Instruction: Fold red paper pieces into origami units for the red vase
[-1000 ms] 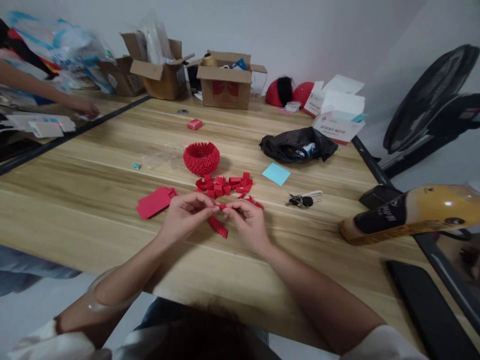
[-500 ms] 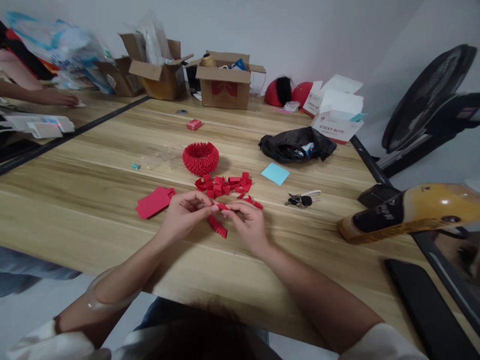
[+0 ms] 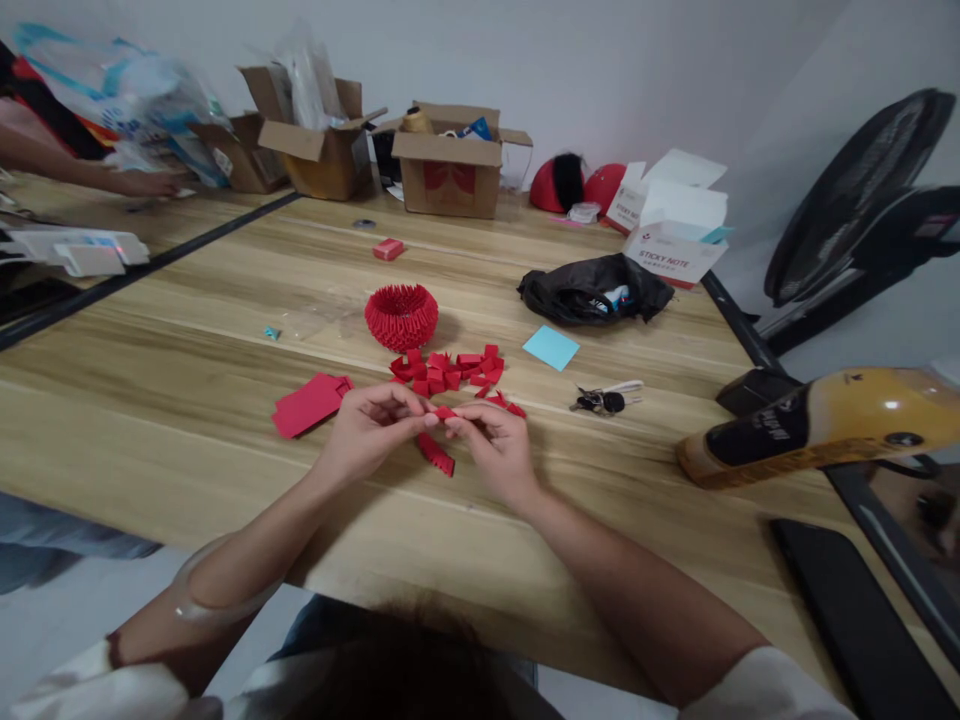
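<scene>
My left hand (image 3: 371,430) and my right hand (image 3: 495,445) meet over the wooden table (image 3: 187,400), both pinching a small red folded paper piece (image 3: 444,412) between their fingertips. Below them lies a short chain of joined red pieces (image 3: 436,454). A pile of loose red folded pieces (image 3: 450,370) sits just beyond my hands. Behind it stands a round red paper ring (image 3: 402,315) built from such pieces. A stack of flat red paper sheets (image 3: 309,404) lies left of my left hand.
A blue sticky note (image 3: 551,347), keys (image 3: 604,400) and a black bag (image 3: 592,290) lie to the right. Cardboard boxes (image 3: 450,165) and a sticky-note box (image 3: 675,235) line the far edge. A yellow helmet (image 3: 825,425) sits at the right. Another person's arm (image 3: 90,175) reaches at far left.
My hands stay in place, working the red piece with small finger moves. The other person's hand at far left has shifted along the neighbouring table.
</scene>
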